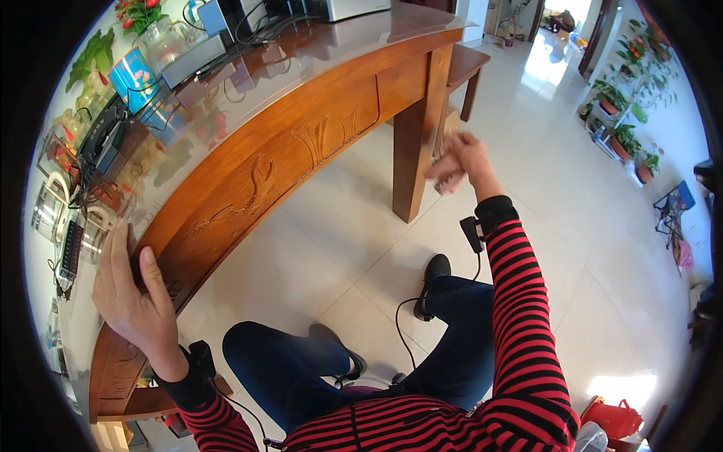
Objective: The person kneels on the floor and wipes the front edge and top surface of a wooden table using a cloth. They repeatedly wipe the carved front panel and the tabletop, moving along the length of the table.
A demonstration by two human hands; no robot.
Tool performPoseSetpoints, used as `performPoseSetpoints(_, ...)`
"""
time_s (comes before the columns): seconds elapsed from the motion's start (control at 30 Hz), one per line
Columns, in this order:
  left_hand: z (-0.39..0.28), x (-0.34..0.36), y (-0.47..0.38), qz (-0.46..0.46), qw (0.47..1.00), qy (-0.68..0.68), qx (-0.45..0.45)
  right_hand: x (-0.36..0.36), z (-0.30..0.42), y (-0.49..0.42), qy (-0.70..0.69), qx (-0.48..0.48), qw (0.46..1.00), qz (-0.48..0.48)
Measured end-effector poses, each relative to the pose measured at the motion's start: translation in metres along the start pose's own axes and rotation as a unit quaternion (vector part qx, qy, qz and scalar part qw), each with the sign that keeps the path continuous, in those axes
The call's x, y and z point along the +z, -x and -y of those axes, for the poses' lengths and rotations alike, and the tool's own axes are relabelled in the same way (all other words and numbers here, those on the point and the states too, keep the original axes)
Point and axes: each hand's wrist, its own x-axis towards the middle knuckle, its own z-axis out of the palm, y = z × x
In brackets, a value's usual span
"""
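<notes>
My left hand [135,294] rests on the near edge of a carved wooden table [271,169], thumb spread from the fingers and nothing held. Clear sheeting covers the tabletop. Out to the right, my right hand [471,158] is closed on a crumpled pinkish cloth [446,172], blurred by motion. The cloth is beside the table's square wooden leg [408,164]; whether it touches the wood I cannot tell. Part of the cloth is hidden by my fingers.
On the tabletop stand a blue tin [133,79], a glass pitcher [161,42], a black power strip [72,248] and tangled cables. A wooden bench [469,59] stands beyond the leg. Potted plants [613,104] line the right wall. A red bag [613,421] lies behind at right.
</notes>
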Motion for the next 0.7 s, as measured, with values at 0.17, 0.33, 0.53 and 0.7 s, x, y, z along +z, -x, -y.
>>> performPoseSetpoints(0.17,0.002,-0.005,-0.001,0.002,1.0,-0.008,0.021,-0.026,0.134,0.017,-0.541,-0.101,0.833,0.048)
performPoseSetpoints(0.33,0.001,-0.006,0.0,-0.008,1.0,0.002,0.019,0.026,0.173,0.007,-0.593,-0.136,0.793,0.027)
performPoseSetpoints(0.53,-0.001,-0.007,0.0,-0.008,1.0,0.0,0.014,0.102,0.187,0.033,-0.144,-0.332,0.903,-0.231)
performPoseSetpoints(0.7,-0.003,-0.006,0.0,-0.011,1.0,0.004,0.008,0.139,0.201,0.126,-0.093,-0.435,0.88,-0.166)
